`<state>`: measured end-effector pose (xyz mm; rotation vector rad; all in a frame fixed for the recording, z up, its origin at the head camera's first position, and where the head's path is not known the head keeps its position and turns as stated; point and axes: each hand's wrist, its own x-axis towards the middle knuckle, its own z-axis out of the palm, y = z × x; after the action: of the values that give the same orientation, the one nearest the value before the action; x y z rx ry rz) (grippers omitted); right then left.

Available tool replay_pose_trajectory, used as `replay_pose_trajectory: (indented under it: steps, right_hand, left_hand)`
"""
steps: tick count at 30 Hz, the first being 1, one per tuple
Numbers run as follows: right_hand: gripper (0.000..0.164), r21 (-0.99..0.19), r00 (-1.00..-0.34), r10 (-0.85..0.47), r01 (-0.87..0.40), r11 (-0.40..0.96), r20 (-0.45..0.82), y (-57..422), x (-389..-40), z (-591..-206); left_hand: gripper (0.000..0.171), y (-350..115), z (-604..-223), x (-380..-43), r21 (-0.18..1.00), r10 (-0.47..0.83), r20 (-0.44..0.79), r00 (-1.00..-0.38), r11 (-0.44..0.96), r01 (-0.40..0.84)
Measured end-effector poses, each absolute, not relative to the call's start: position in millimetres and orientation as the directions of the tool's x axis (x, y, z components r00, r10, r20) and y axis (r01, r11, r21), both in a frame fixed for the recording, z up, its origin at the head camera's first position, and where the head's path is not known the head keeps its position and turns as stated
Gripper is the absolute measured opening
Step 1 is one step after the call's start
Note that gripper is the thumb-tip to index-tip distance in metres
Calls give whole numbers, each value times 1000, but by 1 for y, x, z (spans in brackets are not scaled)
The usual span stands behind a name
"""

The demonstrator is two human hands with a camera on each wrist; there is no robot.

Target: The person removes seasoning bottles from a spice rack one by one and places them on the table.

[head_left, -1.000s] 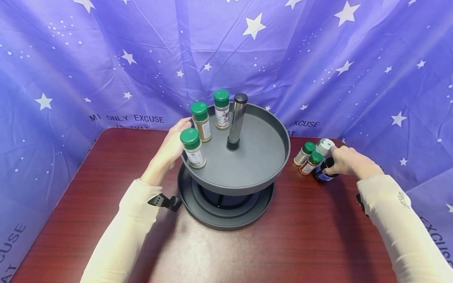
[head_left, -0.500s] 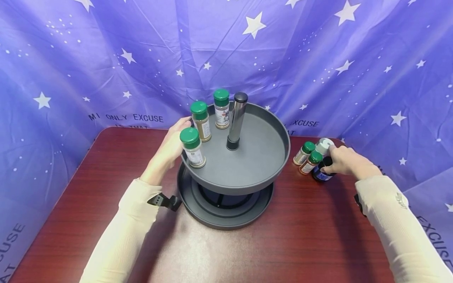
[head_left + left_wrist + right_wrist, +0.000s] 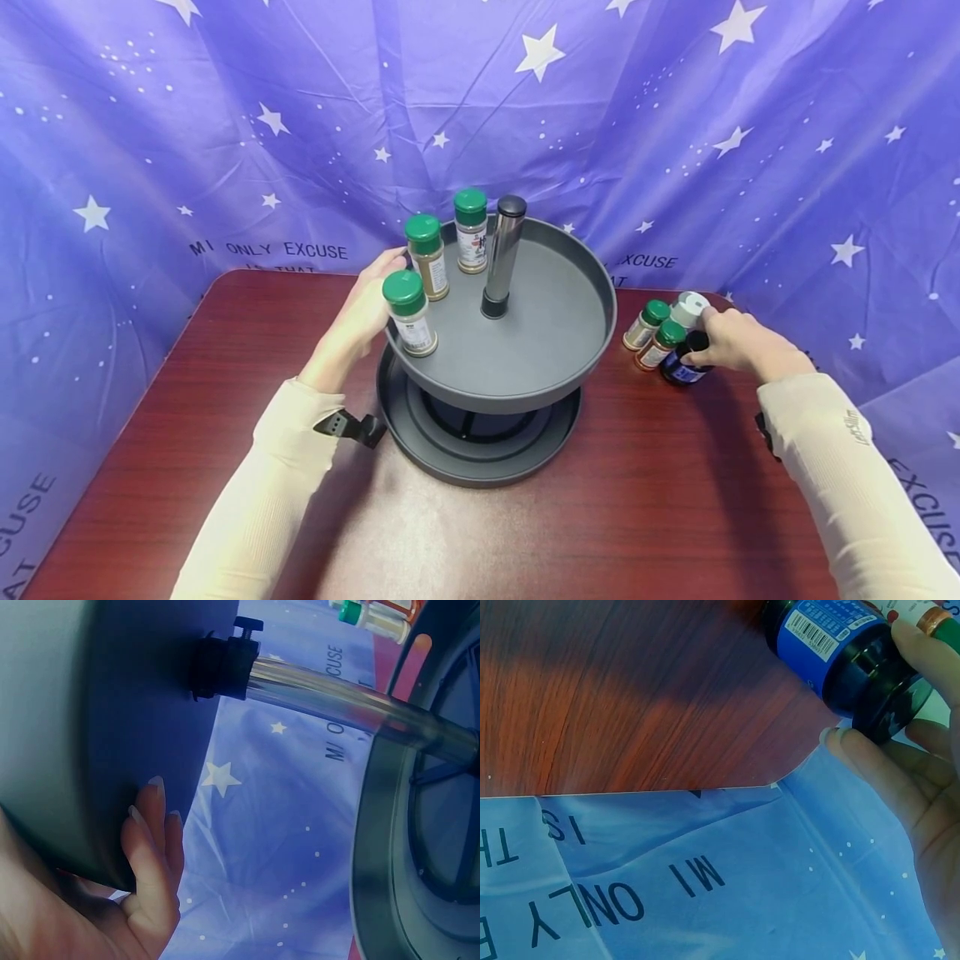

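Note:
A grey two-tier turntable (image 3: 525,350) stands mid-table in the head view. My left hand (image 3: 367,304) grips its upper tray at the left rim; in the left wrist view the fingers (image 3: 154,847) curl beneath the tray. Three green-capped spice jars (image 3: 412,325) stand upright along that tray's left side, near the hand. On the table at right, my right hand (image 3: 738,337) holds a dark bottle (image 3: 684,367) with a blue label. In the right wrist view, thumb and fingers sit around the cap end of the bottle (image 3: 847,652).
Two small green-capped jars (image 3: 652,342) and a white-capped bottle (image 3: 688,307) cluster against the dark bottle. A metal post with a black top (image 3: 504,258) rises from the upper tray. The lower tray (image 3: 480,471) sits below it. A purple star-printed curtain (image 3: 375,100) hangs behind the table.
The dark bottle has shifted slightly left, nearer the small jars, with my right hand at it. My left hand and the turntable show no visible movement.

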<state>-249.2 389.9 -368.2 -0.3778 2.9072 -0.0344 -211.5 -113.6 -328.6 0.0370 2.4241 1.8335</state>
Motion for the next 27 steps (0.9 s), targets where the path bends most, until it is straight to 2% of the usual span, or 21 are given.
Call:
replay_pose_trajectory:
  steps: [7, 15, 20, 23, 27]
  right_hand:
    - [74, -56, -942, -266, -260, 964, -206, 394, -251, -369]
    - [79, -99, -931, -267, -250, 963, -249, 396, -253, -352]
    - [73, -120, -934, -216, -189, 975, -284, 399, -254, -323]
    - [68, -155, -944, -190, -152, 976, -268, 399, -255, -305]
    - [69, -197, -958, -172, -127, 972, -231, 397, -256, -289]
  left_hand:
    - [49, -112, -329, -212, 963, 91, -56, -994, 266, -30]
    - [49, -113, -327, -213, 961, 86, -51, -995, 274, -26]
    - [49, -113, -326, -213, 960, 90, -52, -995, 280, -25]
    - [50, -113, -326, -212, 959, 90, -60, -994, 280, -33]
    - [50, -114, -326, -211, 960, 89, -70, -994, 275, -43]
